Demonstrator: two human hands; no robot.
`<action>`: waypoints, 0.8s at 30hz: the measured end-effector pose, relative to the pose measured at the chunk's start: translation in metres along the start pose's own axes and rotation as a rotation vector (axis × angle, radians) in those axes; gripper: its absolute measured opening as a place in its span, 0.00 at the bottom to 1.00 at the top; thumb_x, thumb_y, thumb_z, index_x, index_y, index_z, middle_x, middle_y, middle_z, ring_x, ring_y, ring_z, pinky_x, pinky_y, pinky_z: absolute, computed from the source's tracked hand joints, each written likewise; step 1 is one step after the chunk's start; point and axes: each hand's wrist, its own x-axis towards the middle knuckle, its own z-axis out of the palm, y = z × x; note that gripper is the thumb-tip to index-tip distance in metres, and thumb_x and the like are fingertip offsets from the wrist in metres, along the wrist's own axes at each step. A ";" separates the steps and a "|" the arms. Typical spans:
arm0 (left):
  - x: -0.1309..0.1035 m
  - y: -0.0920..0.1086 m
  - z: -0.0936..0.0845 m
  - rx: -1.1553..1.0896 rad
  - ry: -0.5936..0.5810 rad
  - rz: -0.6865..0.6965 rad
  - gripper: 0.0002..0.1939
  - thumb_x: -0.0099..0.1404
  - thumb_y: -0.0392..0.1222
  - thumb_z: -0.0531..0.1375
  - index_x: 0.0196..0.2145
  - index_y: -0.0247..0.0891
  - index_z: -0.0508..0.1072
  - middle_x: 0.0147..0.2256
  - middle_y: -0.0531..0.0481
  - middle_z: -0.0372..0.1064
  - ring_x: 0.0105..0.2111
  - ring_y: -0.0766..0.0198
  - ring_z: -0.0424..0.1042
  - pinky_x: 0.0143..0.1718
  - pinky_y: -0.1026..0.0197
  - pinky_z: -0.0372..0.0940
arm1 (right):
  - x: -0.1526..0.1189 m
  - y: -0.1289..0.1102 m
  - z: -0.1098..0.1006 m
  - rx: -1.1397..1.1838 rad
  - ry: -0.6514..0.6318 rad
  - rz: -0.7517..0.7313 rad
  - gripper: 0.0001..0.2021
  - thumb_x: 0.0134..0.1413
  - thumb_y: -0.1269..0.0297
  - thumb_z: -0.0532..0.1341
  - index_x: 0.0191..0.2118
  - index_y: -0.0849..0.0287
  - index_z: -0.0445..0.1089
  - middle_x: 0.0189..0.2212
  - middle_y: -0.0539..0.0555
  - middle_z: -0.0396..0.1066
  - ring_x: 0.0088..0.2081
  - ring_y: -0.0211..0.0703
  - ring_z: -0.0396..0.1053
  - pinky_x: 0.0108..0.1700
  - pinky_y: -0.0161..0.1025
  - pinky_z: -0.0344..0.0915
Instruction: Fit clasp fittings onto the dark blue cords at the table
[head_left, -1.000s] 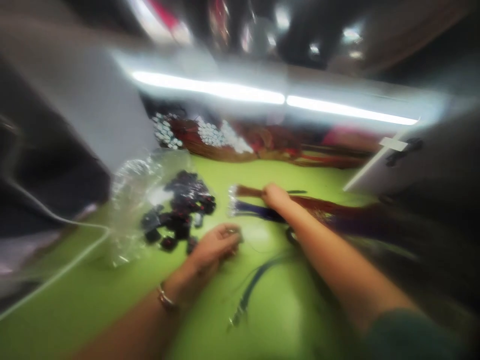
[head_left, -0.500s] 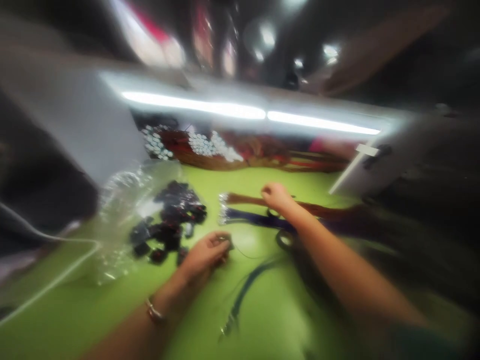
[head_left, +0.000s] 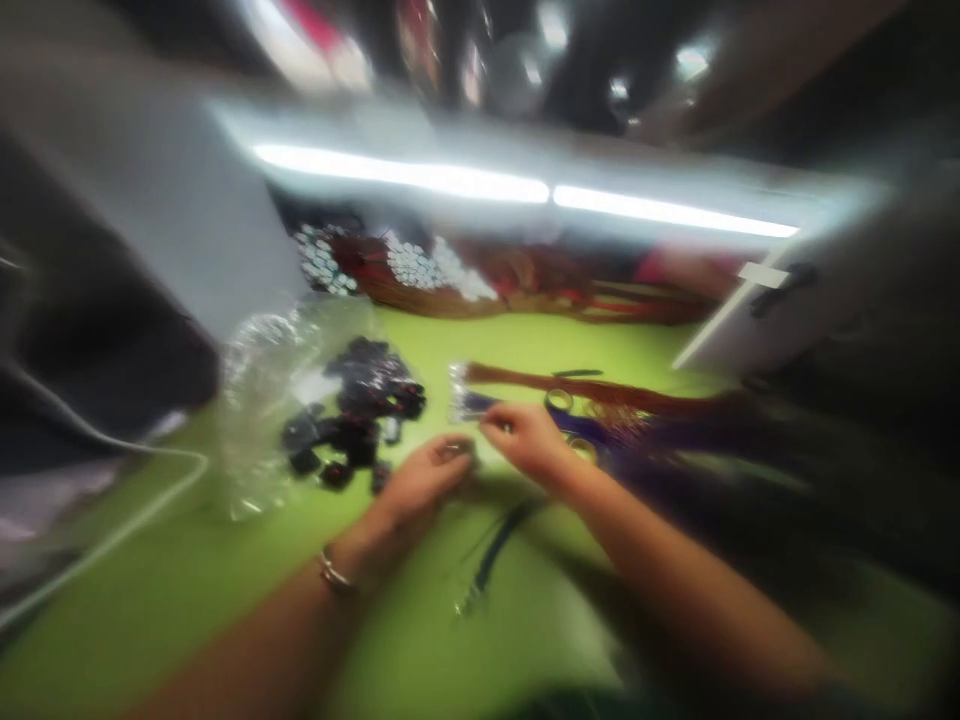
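Note:
My left hand (head_left: 435, 470), with a bracelet at the wrist, is closed on a small dark part at its fingertips, too blurred to identify. Close to its right, my right hand (head_left: 521, 435) is pinched, and what its fingers hold cannot be made out. It lies over the near edge of a blue wire bundle (head_left: 480, 402). Behind that runs a brown wire bundle (head_left: 517, 376), with pale connectors (head_left: 457, 390) at the left ends. A short dark cable (head_left: 495, 550) with metal ends rests in front of my hands. Black parts (head_left: 352, 430) are heaped left of my left hand.
A clear plastic bag (head_left: 259, 400) lies around the black parts. White-ended wire bundles (head_left: 412, 262) stretch along the back under a light tube (head_left: 405, 175). Two rings (head_left: 559, 399) sit by the wires. A white cord (head_left: 142, 445) crosses the green table (head_left: 247, 600) at left.
My right hand has moved left and nearer, from over the brown wires to beside my left hand. My left hand keeps its grip. The whole view has shifted slightly.

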 end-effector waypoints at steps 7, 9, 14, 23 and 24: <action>0.000 0.004 0.003 -0.040 0.009 -0.033 0.19 0.50 0.37 0.68 0.40 0.34 0.70 0.32 0.48 0.72 0.28 0.68 0.69 0.30 0.66 0.63 | -0.028 0.012 0.004 -0.088 0.047 0.123 0.07 0.47 0.68 0.57 0.27 0.57 0.73 0.24 0.48 0.73 0.26 0.35 0.65 0.29 0.32 0.55; -0.001 0.005 0.003 -0.059 0.014 -0.039 0.19 0.49 0.36 0.68 0.39 0.34 0.70 0.31 0.48 0.72 0.28 0.68 0.69 0.31 0.66 0.63 | -0.029 0.014 0.006 -0.112 0.071 0.068 0.06 0.47 0.68 0.58 0.26 0.57 0.72 0.24 0.48 0.72 0.26 0.35 0.64 0.28 0.32 0.53; 0.000 0.006 0.002 -0.073 0.014 -0.051 0.19 0.49 0.36 0.68 0.39 0.35 0.70 0.30 0.49 0.72 0.27 0.69 0.69 0.30 0.66 0.63 | -0.030 0.018 0.010 -0.147 0.130 -0.073 0.05 0.46 0.70 0.58 0.24 0.58 0.69 0.23 0.48 0.69 0.25 0.35 0.61 0.27 0.32 0.51; 0.001 0.004 -0.003 -0.026 -0.045 -0.048 0.18 0.52 0.36 0.66 0.41 0.34 0.69 0.32 0.48 0.71 0.27 0.70 0.68 0.30 0.66 0.63 | -0.031 0.022 0.013 -0.213 0.129 -0.119 0.04 0.47 0.70 0.57 0.24 0.58 0.67 0.24 0.49 0.68 0.26 0.36 0.60 0.28 0.34 0.49; 0.001 0.003 -0.003 -0.014 -0.052 -0.042 0.17 0.53 0.36 0.66 0.41 0.34 0.69 0.32 0.48 0.71 0.27 0.70 0.67 0.30 0.67 0.62 | -0.031 0.022 0.014 -0.221 0.132 -0.127 0.04 0.47 0.70 0.57 0.24 0.58 0.67 0.24 0.50 0.68 0.26 0.36 0.60 0.28 0.34 0.49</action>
